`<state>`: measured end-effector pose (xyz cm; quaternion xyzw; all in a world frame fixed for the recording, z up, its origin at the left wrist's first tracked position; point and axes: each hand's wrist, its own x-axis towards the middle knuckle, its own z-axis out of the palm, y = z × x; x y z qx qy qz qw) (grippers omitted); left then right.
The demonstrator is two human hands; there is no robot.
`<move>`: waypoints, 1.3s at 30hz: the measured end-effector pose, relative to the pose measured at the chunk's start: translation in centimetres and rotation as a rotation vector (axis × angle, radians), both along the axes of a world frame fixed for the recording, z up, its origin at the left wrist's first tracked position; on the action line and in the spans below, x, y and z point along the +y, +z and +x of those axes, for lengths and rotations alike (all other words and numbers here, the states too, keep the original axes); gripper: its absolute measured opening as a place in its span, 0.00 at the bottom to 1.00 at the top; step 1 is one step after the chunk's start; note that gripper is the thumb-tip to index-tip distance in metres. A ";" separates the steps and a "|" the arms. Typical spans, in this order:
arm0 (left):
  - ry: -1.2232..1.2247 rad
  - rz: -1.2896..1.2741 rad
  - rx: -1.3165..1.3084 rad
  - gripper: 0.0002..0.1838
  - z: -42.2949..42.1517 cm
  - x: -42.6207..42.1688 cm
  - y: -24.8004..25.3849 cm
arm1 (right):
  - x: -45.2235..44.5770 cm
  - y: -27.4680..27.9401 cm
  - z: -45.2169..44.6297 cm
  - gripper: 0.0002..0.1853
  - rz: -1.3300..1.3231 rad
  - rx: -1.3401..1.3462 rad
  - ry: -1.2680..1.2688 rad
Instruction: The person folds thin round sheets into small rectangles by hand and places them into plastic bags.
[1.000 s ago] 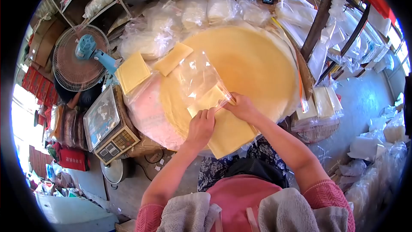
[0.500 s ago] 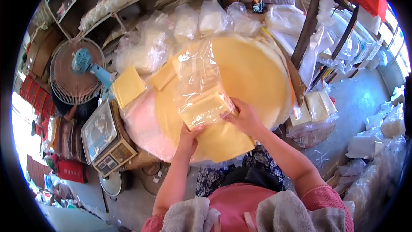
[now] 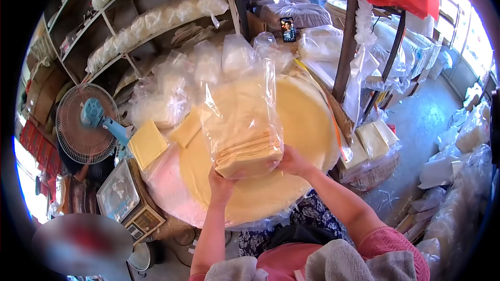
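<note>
My forearms (image 3: 211, 229) reach forward, my left grip (image 3: 223, 183) closed on the lower left of a clear bag (image 3: 240, 106) of folded yellow sheets (image 3: 249, 157), my right grip (image 3: 296, 162) on its lower right, over the surface (image 3: 169, 190), inward from its near edge.

I've got the bag (image 3: 239, 101) between the left hand (image 3: 221, 187) and right hand (image 3: 294, 162), folded sheets (image 3: 247, 158) in its near end, right over the round sheets (image 3: 310, 119). Left of those there's a stack (image 3: 148, 145), then the scale (image 3: 117, 190), fan (image 3: 88, 127) past it. Behind: a row of filled bags (image 3: 166, 86), then shelves (image 3: 232, 0). Phone (image 3: 287, 29)'s back right.
</note>
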<state>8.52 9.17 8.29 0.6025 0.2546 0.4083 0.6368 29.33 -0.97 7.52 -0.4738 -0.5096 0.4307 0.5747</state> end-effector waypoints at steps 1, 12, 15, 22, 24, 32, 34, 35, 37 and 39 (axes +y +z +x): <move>-0.005 -0.039 0.013 0.30 -0.2 0.0 -0.1 | -0.1 0.2 -0.1 0.38 -0.009 -0.048 -0.004; -0.148 0.006 0.180 0.35 -1.3 0.3 -4.9 | -0.4 -3.2 0.4 0.44 -0.094 -0.207 -0.002; -0.119 0.011 0.272 0.34 -1.2 0.2 -5.9 | -0.3 -3.2 0.5 0.46 -0.090 -0.224 0.005; -0.098 0.077 0.328 0.27 -1.0 0.2 -5.5 | -0.1 -3.8 1.0 0.50 -0.203 -0.202 0.077; -0.083 0.072 0.355 0.26 -0.8 -0.1 -4.7 | -0.2 -3.3 1.0 0.51 -0.134 -0.148 0.091; -0.149 0.124 0.338 0.31 -1.2 1.5 -7.5 | -0.9 5.0 -0.7 0.42 0.074 -0.116 -0.082; -0.149 0.118 0.273 0.34 -1.8 1.4 -6.7 | -0.2 4.3 -0.7 0.37 0.059 -0.154 -0.102; -0.119 0.147 0.228 0.37 -2.2 1.1 -5.1 | -0.1 4.0 -0.8 0.36 0.054 -0.124 -0.109; -0.068 0.159 0.082 0.39 -2.1 0.3 -0.8 | 0.0 3.4 -0.9 0.32 0.040 -0.065 -0.118; -0.021 0.123 -0.124 0.40 -1.4 -0.5 2.2 | -0.1 3.5 -1.1 0.32 0.042 -0.110 -0.136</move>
